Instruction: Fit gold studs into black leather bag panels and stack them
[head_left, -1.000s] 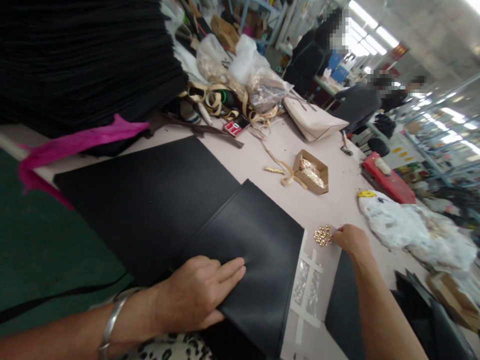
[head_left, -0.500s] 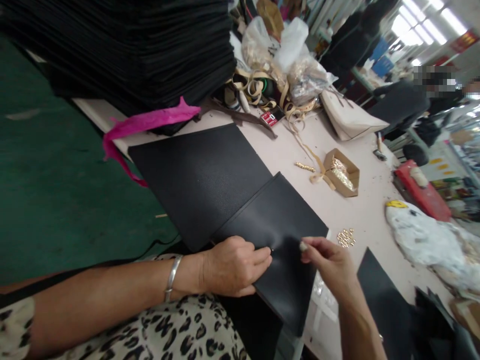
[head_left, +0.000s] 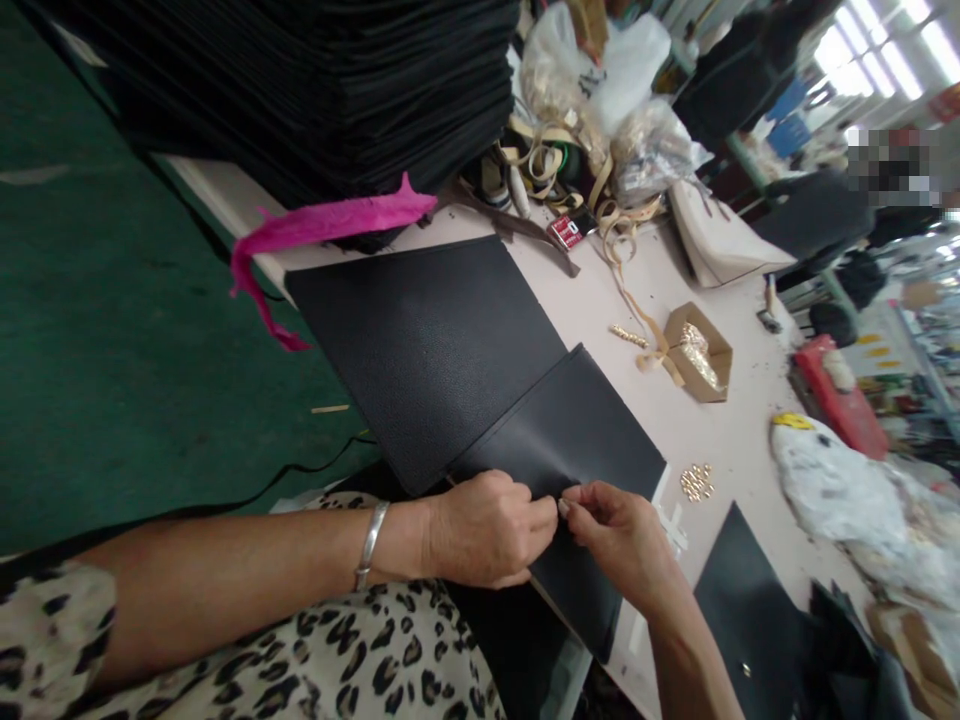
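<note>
A black leather-like panel (head_left: 577, 420) lies tilted across the table edge, with a soft bulge where my hands meet. My left hand (head_left: 491, 530) is closed over it, thumb side beneath the panel's near edge and fingertips pinching the material. Against those fingertips, my right hand (head_left: 619, 545) pinches with thumb and forefinger; whatever small thing it holds is hidden. A second black panel (head_left: 435, 330) with a pebbled face lies flat beyond the first. To the right sits a loose cluster of small gold metal pieces (head_left: 697, 482).
A tall stack of black panels (head_left: 337, 100) stands at the back left, a pink strip (head_left: 337, 222) before it. Farther back are stuffed plastic bags (head_left: 570, 80) and a cream bag (head_left: 720, 235). A small cardboard box (head_left: 701, 350) holds shiny pieces. Another black panel (head_left: 750, 580) lies right.
My right hand has moved left across the panel until its fingertips meet those of my left hand. My left hand keeps its pinch on the panel. The view has shifted slightly.
</note>
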